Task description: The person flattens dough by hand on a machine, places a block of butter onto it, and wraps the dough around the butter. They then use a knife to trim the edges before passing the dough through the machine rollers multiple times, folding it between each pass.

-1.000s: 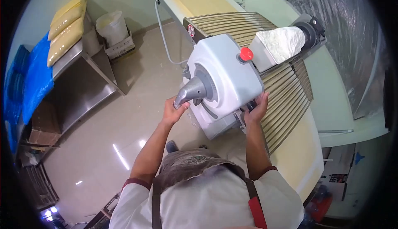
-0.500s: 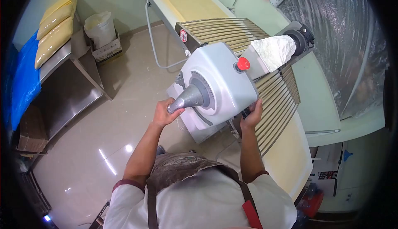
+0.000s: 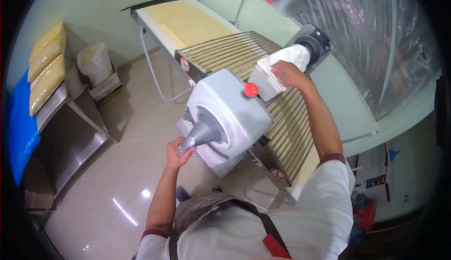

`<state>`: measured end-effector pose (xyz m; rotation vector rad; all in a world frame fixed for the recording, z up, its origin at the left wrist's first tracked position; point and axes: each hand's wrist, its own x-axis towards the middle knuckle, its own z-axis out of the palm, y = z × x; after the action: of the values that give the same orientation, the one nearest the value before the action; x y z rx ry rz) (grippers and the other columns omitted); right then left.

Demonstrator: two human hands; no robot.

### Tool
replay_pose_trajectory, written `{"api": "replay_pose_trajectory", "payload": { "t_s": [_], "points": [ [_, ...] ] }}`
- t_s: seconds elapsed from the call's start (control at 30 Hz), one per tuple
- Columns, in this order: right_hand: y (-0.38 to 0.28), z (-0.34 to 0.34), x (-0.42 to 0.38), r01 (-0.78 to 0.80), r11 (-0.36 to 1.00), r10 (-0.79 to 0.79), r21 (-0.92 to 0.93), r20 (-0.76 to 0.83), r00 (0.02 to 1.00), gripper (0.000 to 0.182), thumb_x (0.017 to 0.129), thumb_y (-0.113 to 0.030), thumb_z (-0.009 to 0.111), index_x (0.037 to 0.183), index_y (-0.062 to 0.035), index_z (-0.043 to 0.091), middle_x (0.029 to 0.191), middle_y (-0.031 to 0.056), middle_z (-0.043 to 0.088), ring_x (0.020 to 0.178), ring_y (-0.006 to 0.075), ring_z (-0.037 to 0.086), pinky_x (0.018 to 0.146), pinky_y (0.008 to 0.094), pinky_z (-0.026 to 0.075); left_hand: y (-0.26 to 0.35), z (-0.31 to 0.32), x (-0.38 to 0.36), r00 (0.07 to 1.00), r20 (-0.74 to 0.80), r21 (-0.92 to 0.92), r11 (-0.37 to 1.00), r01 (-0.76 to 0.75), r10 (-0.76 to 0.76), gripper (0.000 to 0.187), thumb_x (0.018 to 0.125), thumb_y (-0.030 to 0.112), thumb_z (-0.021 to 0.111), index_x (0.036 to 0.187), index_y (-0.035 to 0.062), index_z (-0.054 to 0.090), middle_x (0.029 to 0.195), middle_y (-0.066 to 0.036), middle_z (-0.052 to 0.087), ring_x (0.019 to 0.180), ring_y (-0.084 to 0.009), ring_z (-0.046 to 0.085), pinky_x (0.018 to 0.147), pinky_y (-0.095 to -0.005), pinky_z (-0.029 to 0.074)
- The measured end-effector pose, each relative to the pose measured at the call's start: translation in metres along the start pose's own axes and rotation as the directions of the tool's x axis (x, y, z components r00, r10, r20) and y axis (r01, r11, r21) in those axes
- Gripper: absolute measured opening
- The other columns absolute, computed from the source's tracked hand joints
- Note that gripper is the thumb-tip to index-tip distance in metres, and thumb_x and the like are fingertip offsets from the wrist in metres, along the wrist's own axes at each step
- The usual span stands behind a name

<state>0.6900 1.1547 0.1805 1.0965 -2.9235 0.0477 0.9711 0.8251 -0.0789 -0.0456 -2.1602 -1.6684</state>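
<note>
A grey dough sheeter stands before me, with a red button on its top. My left hand is wrapped round the end of its cone-shaped metal lever. Further back, my right hand reaches down onto a white, flour-like mass in a pale tray on top of the machine. The fingers of that hand look drawn together, and their tips are partly hidden against the white mass. What they pinch, if anything, does not show.
Slatted metal guards flank the sheeter head. A yellow dough sheet lies on the far belt. At left, plastic-wrapped yellow slabs lie on a steel table, near a white bin. A plastic sheet hangs at right.
My right hand has left the near side of the sheeter head and moved up and away to the white mass. My left hand stays on the lever. The view has shifted.
</note>
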Motion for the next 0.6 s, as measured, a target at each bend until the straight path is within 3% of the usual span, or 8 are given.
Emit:
{"api": "replay_pose_trajectory", "payload": {
  "t_s": [0.13, 0.27, 0.3, 0.37, 0.4, 0.47, 0.53, 0.6],
  "points": [
    [0.005, -0.007, -0.01, 0.019, 0.996, -0.019, 0.083, 0.001, 1.0, 0.034, 0.079, -0.023, 0.068, 0.105, -0.001, 0.065, 0.098, 0.0199, 0.065, 0.095, 0.0336, 0.062, 0.084, 0.0377, 0.048, -0.009, 0.0, -0.002, 0.996, 0.047, 0.019, 0.997, 0.074, -0.075, 0.044, 0.067, 0.036, 0.081, 0.086, 0.0016, 0.062, 0.068, -0.011, 0.063, 0.065, -0.019, 0.063, 0.062, -0.0317, 0.049],
    [0.037, 0.005, -0.007, 0.01, 0.996, -0.003, 0.091, -0.079, 0.997, 0.034, 0.076, -0.017, 0.072, 0.105, 0.0006, 0.065, 0.093, 0.0157, 0.068, 0.091, 0.0293, 0.064, 0.081, 0.0352, 0.049, 0.013, -0.001, -0.006, 0.988, -0.141, -0.051, 0.997, -0.063, 0.055, 0.068, 0.074, 0.05, 0.072, 0.112, -0.0021, 0.051, 0.102, -0.015, 0.06, 0.096, -0.024, 0.059, 0.085, -0.0367, 0.046],
    [0.041, 0.008, -0.006, -0.081, 0.914, 0.142, 0.398, -0.126, 0.982, 0.036, 0.077, -0.014, 0.071, 0.108, 0.0029, 0.063, 0.094, 0.0138, 0.068, 0.089, 0.0262, 0.064, 0.079, 0.0341, 0.05, 0.023, -0.005, 0.0, 0.969, -0.186, -0.023, 0.986, -0.167, 0.16, 0.076, 0.077, 0.054, 0.068, 0.12, -0.0035, 0.046, 0.113, -0.016, 0.056, 0.106, -0.0261, 0.055, 0.094, -0.0387, 0.043],
    [0.042, 0.013, -0.004, -0.153, 0.348, 0.409, 0.925, -0.003, 0.912, 0.039, 0.082, -0.013, 0.071, 0.114, 0.0068, 0.058, 0.098, 0.009, 0.065, 0.084, 0.0181, 0.061, 0.075, 0.0323, 0.05, 0.068, -0.008, 0.03, 0.939, -0.229, 0.141, 0.964, -0.227, 0.255, 0.074, 0.084, 0.054, 0.061, 0.124, -0.0052, 0.042, 0.121, -0.018, 0.052, 0.116, -0.0278, 0.049, 0.102, -0.041, 0.036],
    [0.052, 0.026, 0.0, 0.094, -0.052, 0.36, 0.994, -0.069, 0.93, 0.038, 0.084, -0.017, 0.07, 0.111, 0.005, 0.056, 0.097, 0.0087, 0.063, 0.083, 0.0183, 0.059, 0.073, 0.0342, 0.05, 0.096, -0.003, 0.049, 0.928, -0.233, 0.152, 0.954, -0.259, 0.29, 0.07, 0.088, 0.053, 0.057, 0.125, -0.0048, 0.042, 0.122, -0.018, 0.051, 0.117, -0.0276, 0.049, 0.103, -0.0411, 0.035],
    [0.044, 0.034, 0.0, 0.43, -0.631, 0.52, 0.646, -0.06, 0.852, 0.029, 0.092, -0.036, 0.059, 0.092, -0.0076, 0.057, 0.083, 0.006, 0.057, 0.074, 0.0201, 0.054, 0.068, 0.0347, 0.047, 0.137, 0.017, 0.089, 0.895, -0.211, 0.198, 0.914, -0.354, 0.392, 0.06, 0.095, 0.047, 0.046, 0.126, -0.0042, 0.042, 0.127, -0.018, 0.05, 0.119, -0.0268, 0.047, 0.104, -0.0414, 0.033],
    [0.019, 0.027, -0.047, 0.566, -0.816, 0.546, 0.117, -0.166, 0.821, 0.033, 0.096, -0.042, 0.047, 0.084, -0.0114, 0.052, 0.075, 0.005, 0.052, 0.066, 0.0188, 0.048, 0.062, 0.0337, 0.044, 0.151, 0.041, 0.133, 0.906, -0.152, 0.227, 0.906, -0.358, 0.396, 0.057, 0.098, 0.045, 0.042, 0.128, -0.003, 0.042, 0.127, -0.017, 0.051, 0.121, -0.0261, 0.046, 0.105, -0.0412, 0.032],
    [0.03, 0.057, -0.108, 0.461, -0.885, 0.456, -0.072, -0.343, 0.821, 0.035, 0.097, -0.042, 0.042, 0.076, -0.0134, 0.047, 0.068, 0.0032, 0.045, 0.061, 0.0164, 0.043, 0.054, 0.0314, 0.038, 0.142, 0.063, 0.171, 0.944, -0.085, 0.254, 0.924, -0.287, 0.317, 0.054, 0.099, 0.043, 0.04, 0.124, -0.0044, 0.046, 0.125, -0.017, 0.051, 0.12, -0.0256, 0.046, 0.104, -0.0385, 0.032]
  ]
}}
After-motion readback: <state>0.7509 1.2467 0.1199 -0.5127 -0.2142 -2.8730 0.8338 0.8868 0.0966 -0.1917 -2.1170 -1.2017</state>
